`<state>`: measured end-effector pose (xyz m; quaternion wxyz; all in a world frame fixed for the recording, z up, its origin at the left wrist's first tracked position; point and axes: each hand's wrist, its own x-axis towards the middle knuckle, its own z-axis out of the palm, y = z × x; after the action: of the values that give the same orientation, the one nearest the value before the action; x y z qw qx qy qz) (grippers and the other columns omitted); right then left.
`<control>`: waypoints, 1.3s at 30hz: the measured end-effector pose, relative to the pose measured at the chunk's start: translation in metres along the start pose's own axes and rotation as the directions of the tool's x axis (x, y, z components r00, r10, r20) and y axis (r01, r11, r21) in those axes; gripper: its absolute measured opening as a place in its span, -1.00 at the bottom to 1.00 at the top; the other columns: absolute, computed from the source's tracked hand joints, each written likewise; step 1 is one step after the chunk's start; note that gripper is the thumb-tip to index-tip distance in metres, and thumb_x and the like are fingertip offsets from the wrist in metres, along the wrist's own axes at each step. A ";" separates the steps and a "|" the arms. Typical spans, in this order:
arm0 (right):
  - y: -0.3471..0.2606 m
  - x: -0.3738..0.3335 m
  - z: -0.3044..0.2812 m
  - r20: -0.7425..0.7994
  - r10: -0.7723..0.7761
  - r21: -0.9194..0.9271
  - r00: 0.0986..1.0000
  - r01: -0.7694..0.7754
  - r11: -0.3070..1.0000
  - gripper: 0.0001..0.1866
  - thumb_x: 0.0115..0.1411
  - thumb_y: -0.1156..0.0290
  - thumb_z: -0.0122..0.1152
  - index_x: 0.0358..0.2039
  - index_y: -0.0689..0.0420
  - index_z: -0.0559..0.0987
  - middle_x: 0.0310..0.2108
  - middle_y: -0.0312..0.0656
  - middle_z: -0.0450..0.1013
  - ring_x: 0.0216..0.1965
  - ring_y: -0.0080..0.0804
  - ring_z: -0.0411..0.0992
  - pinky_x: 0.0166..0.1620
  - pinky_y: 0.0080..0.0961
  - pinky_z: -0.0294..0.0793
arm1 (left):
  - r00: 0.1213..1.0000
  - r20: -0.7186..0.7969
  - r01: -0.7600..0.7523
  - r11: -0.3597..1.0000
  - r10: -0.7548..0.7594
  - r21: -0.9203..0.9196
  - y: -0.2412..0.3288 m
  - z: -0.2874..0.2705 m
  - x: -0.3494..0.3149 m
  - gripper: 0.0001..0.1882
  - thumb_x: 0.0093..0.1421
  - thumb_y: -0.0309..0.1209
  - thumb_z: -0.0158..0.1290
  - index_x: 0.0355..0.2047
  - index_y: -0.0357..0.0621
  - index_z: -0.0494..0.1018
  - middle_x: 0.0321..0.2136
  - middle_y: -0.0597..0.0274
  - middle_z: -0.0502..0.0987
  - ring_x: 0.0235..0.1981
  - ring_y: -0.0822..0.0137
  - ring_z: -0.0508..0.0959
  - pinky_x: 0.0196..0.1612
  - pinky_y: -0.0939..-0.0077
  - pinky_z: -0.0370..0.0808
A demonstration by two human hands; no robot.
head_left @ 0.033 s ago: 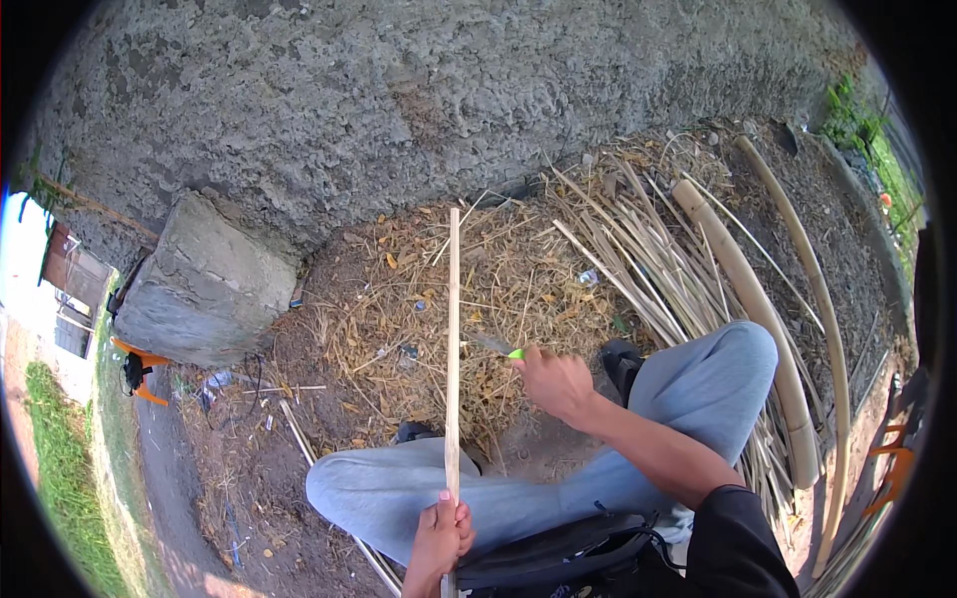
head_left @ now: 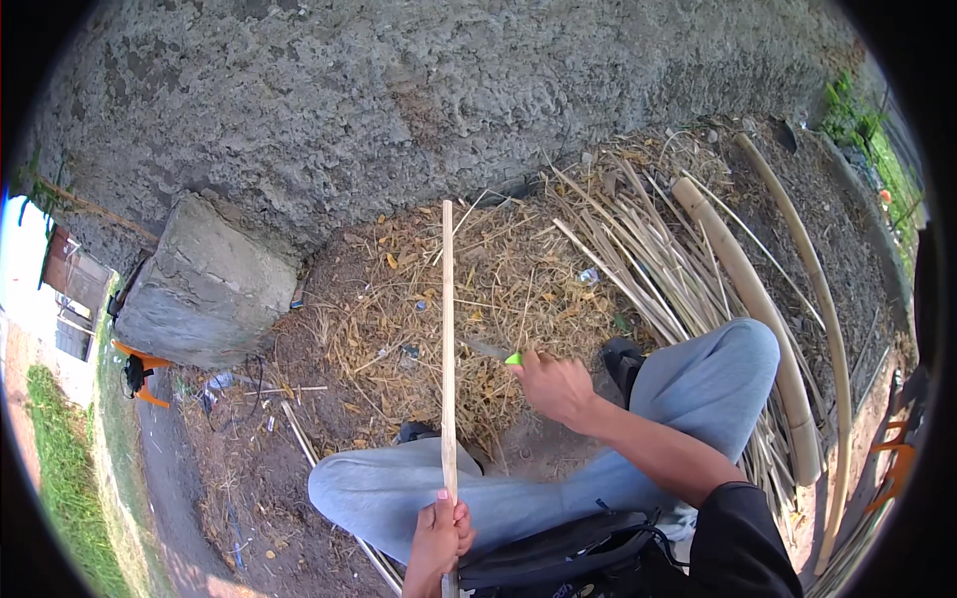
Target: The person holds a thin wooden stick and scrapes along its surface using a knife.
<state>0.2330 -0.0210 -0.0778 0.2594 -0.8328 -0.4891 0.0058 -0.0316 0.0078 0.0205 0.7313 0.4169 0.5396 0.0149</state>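
Note:
My left hand [head_left: 437,536] is closed around the lower part of a long, pale bamboo strip [head_left: 449,339], held upright in front of me. The strip's far end reaches toward the wall, and it passes over my left leg. In my right hand [head_left: 556,389] is a knife with a bright green handle [head_left: 513,359], the fingers wrapped round it. Its thin blade [head_left: 483,349] points left, the tip close beside the strip's right edge. Whether the tip touches the strip, I cannot tell.
A heap of split bamboo strips [head_left: 648,254] lies at the right, beside a thick bamboo pole [head_left: 738,259] and a thinner curved one [head_left: 812,264]. Dry leaves and shavings [head_left: 389,349] cover the ground. A concrete block [head_left: 214,279] stands at the left, against the rough wall [head_left: 449,100].
The strip's far end has shifted slightly left and the strip has turned a little. My right hand with the knife has moved slightly left and down.

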 end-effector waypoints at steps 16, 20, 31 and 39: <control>-0.052 -0.050 -0.044 0.104 -0.187 0.377 0.977 0.135 0.916 -0.70 0.37 0.19 0.02 -0.37 0.18 0.37 -0.56 0.02 0.47 -0.66 0.12 0.42 -0.59 -0.01 0.38 | 0.973 0.099 -0.208 0.978 0.209 -0.019 0.018 0.014 0.016 -0.46 0.49 -0.04 -0.32 -0.30 -0.31 0.38 -0.70 0.29 0.30 -0.80 0.57 0.16 -0.74 0.66 0.10; -0.049 -0.044 -0.042 0.140 -0.292 0.360 0.946 0.226 0.905 -0.63 0.38 0.09 0.00 -0.33 0.19 0.37 -0.57 0.04 0.49 -0.66 0.07 0.48 -0.63 -0.07 0.43 | 0.965 0.133 -0.227 0.974 0.225 -0.002 0.020 0.017 0.014 -0.48 0.50 -0.08 -0.31 -0.25 -0.35 0.40 -0.66 0.30 0.33 -0.77 0.61 0.16 -0.72 0.67 0.10; -0.047 -0.040 -0.047 0.129 -0.233 0.301 0.964 0.185 0.935 -0.54 0.37 -0.03 -0.04 -0.38 0.17 0.37 -0.55 0.04 0.48 -0.66 0.12 0.46 -0.60 -0.01 0.43 | 0.956 0.081 -0.288 0.952 0.281 0.103 0.010 0.022 0.016 -0.54 0.50 -0.12 -0.28 -0.40 -0.22 0.32 -0.69 0.44 0.21 -0.74 0.61 0.16 -0.69 0.65 0.13; -0.054 -0.044 -0.053 0.126 -0.303 0.228 0.945 0.269 0.936 -0.51 0.36 -0.05 -0.03 -0.43 0.17 0.40 -0.60 0.01 0.50 -0.67 0.01 0.50 -0.66 -0.10 0.45 | 0.956 0.072 -0.292 0.944 0.284 0.154 0.007 0.018 0.006 -0.56 0.50 -0.14 -0.26 -0.43 -0.21 0.30 -0.72 0.44 0.18 -0.77 0.60 0.18 -0.72 0.62 0.12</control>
<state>0.1808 -0.0588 -0.0188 0.3032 -0.7176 -0.6211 0.0855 -0.0115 0.0040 0.0216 0.6977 0.5497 0.4544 0.0673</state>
